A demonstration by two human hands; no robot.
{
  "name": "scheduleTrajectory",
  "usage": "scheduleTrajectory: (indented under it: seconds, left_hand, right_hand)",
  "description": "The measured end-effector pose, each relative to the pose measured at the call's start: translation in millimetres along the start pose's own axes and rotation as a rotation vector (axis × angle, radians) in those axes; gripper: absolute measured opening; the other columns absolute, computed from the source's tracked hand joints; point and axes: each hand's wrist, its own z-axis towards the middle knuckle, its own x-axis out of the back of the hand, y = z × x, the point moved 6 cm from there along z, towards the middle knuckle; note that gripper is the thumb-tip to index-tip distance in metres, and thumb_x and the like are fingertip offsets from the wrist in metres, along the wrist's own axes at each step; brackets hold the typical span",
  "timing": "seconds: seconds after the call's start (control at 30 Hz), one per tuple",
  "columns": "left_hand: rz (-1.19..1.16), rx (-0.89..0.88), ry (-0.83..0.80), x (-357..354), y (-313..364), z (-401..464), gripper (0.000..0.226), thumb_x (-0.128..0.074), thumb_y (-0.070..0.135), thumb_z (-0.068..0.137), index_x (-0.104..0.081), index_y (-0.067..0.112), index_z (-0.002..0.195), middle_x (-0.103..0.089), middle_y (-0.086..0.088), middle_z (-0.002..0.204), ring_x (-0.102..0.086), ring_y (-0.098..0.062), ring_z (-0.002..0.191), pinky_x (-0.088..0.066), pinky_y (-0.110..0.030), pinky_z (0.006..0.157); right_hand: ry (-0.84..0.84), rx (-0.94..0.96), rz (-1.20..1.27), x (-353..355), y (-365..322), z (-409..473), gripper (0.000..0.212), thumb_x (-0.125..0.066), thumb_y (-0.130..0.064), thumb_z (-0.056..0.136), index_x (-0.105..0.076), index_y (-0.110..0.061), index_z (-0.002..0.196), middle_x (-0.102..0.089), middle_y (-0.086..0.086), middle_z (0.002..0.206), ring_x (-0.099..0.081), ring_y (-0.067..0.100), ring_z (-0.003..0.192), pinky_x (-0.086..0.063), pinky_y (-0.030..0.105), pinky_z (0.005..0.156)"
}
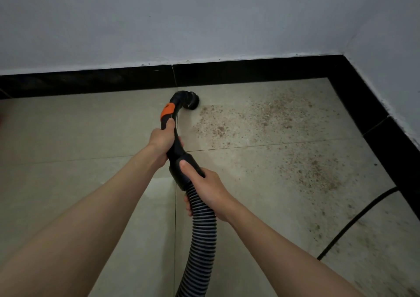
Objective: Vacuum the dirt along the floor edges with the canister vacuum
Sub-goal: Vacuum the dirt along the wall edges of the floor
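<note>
Ahead of both gripping hands, left hand point(161, 137) on the black curved plastic handle point(172, 128), right hand point(205, 187) on the ribbed hose point(200, 235), the round brush nozzle point(192, 101) meets brown scattered dirt point(261, 115); next, probably, sweep rightward along the black skirting point(250, 70).

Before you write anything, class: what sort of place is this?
Probably a bare indoor room corner: painted walls meet a black skirting above a tiled floor strewn with dirt.

hose point(200, 228): black, ribbed | brush nozzle point(193, 101): on floor (beside dirt point(272, 119))
</note>
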Motion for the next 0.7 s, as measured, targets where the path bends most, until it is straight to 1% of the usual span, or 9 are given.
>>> scheduleTrajectory:
  seconds: [0.17,0.27,0.33,0.4,0.47,0.57,0.6,0.63,0.7]
  left_hand:
    - [0.007,0.003,-0.031,-15,-1,-11,0.035,-0.043,0.039,0.099,-0.047,0.005,0.106,-0.055,-0.007,0.074,-0.054,-0.018,0.063,-0.05,-0.03,0.062]
    - [0.023,-0.012,-0.049,-27,1,-15,0.033,-0.043,0.039,0.099,-0.047,0.006,0.099,-0.054,-0.007,0.071,-0.054,-0.018,0.061,-0.05,-0.03,0.062]
    - [0.033,-0.022,-0.058,-36,2,-16,0.032,-0.043,0.04,0.098,-0.047,0.009,0.091,-0.054,-0.006,0.071,-0.054,-0.018,0.061,-0.051,-0.032,0.067]
    - [0.05,-0.034,-0.066,-46,3,-17,0.032,-0.044,0.04,0.098,-0.047,0.01,0.087,-0.055,-0.006,0.071,-0.054,-0.018,0.062,-0.051,-0.035,0.072]
    - [0.081,-0.045,-0.079,-57,3,-18,0.034,-0.043,0.041,0.098,-0.05,0.009,0.089,-0.055,-0.007,0.073,-0.054,-0.019,0.063,-0.052,-0.035,0.074]
    - [0.146,-0.051,-0.103,-75,3,-21,0.038,-0.042,0.043,0.098,-0.052,0.007,0.098,-0.058,-0.01,0.08,-0.056,-0.021,0.068,-0.052,-0.037,0.078]
    - [0.162,-0.055,-0.109,-82,3,-22,0.038,-0.041,0.043,0.098,-0.052,0.007,0.099,-0.057,-0.009,0.081,-0.055,-0.021,0.069,-0.052,-0.036,0.076]
    - [0.176,-0.062,-0.117,-88,3,-24,0.037,-0.041,0.043,0.098,-0.052,0.008,0.096,-0.057,-0.008,0.079,-0.055,-0.02,0.066,-0.051,-0.034,0.071]
    - [0.186,-0.078,-0.126,-101,3,-27,0.035,-0.04,0.042,0.099,-0.051,0.01,0.086,-0.055,-0.006,0.071,-0.053,-0.018,0.06,-0.048,-0.03,0.062]
  right_hand:
    - [0.039,-0.015,0.024,10,3,-12,0.048,-0.057,-0.054,0.09,-0.052,-0.007,0.1,-0.059,0.009,0.06,-0.057,0.019,0.045,-0.052,0.028,0.048]
    - [0.068,-0.02,0.056,18,4,-15,0.05,-0.058,-0.054,0.089,-0.053,-0.005,0.099,-0.059,0.009,0.057,-0.057,0.019,0.045,-0.052,0.029,0.048]
    - [0.08,-0.014,0.086,23,5,-17,0.05,-0.059,-0.054,0.089,-0.054,-0.005,0.098,-0.059,0.009,0.057,-0.057,0.02,0.046,-0.052,0.03,0.049]
    - [0.087,-0.002,0.128,28,7,-18,0.049,-0.06,-0.053,0.089,-0.054,-0.005,0.097,-0.059,0.009,0.057,-0.056,0.02,0.046,-0.051,0.029,0.048]
    - [0.103,0.007,0.165,34,10,-20,0.051,-0.06,-0.052,0.089,-0.053,-0.003,0.1,-0.059,0.01,0.059,-0.056,0.02,0.045,-0.05,0.028,0.047]
    - [0.163,0.018,0.197,46,14,-22,0.054,-0.06,-0.052,0.089,-0.051,-0.002,0.108,-0.06,0.013,0.072,-0.056,0.019,0.045,-0.051,0.028,0.045]
    - [0.183,0.027,0.202,50,15,-23,0.052,-0.059,-0.052,0.09,-0.051,-0.004,0.107,-0.06,0.014,0.076,-0.056,0.019,0.045,-0.051,0.029,0.046]
    - [0.203,0.041,0.204,54,16,-24,0.048,-0.059,-0.052,0.09,-0.05,-0.007,0.104,-0.06,0.015,0.08,-0.055,0.02,0.045,-0.051,0.03,0.046]
    - [0.248,0.075,0.195,63,18,-25,0.041,-0.057,-0.051,0.092,-0.048,-0.011,0.098,-0.06,0.016,0.083,-0.055,0.02,0.044,-0.051,0.031,0.046]
